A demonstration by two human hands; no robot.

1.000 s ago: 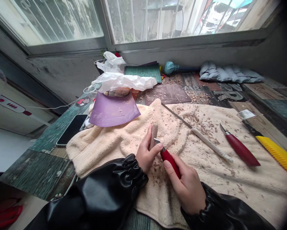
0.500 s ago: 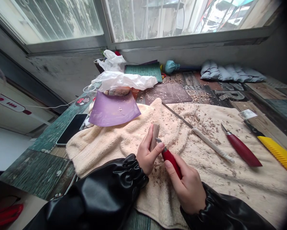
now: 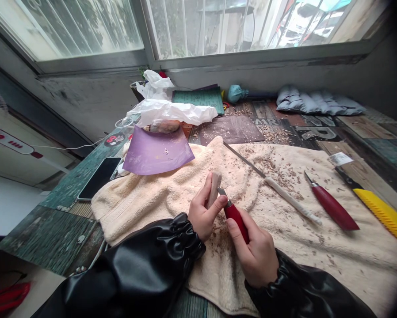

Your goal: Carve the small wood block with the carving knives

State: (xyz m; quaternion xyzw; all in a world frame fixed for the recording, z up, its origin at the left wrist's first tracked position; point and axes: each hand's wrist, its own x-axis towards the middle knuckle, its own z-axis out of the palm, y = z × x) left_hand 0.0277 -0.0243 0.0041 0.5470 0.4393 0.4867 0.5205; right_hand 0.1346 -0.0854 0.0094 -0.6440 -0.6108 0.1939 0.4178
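Observation:
A small stick of wood (image 3: 213, 189) stands upright in my left hand (image 3: 203, 212), its top showing above the fingers. My right hand (image 3: 256, 251) is wrapped round the red handle of a carving knife (image 3: 235, 220). The knife's short blade lies against the right side of the wood, close to my left thumb, which reaches to the blade's base. Both hands are over a beige towel (image 3: 158, 203) strewn with wood shavings. On the towel to the right lie a thin file with a wrapped handle (image 3: 293, 198) and a second red-handled carving knife (image 3: 334, 205).
A yellow-handled tool (image 3: 384, 214) lies at the far right. Purple sandpaper (image 3: 158, 152) and a phone (image 3: 100, 179) are on the left. Behind are a white plastic bag (image 3: 172, 111), green sandpaper (image 3: 200, 100), a brown sheet (image 3: 230, 129) and a grey padded bundle (image 3: 318, 100).
My right hand and the knife have moved slightly left and up, bringing the blade higher along the wood. My left hand stays nearly in place.

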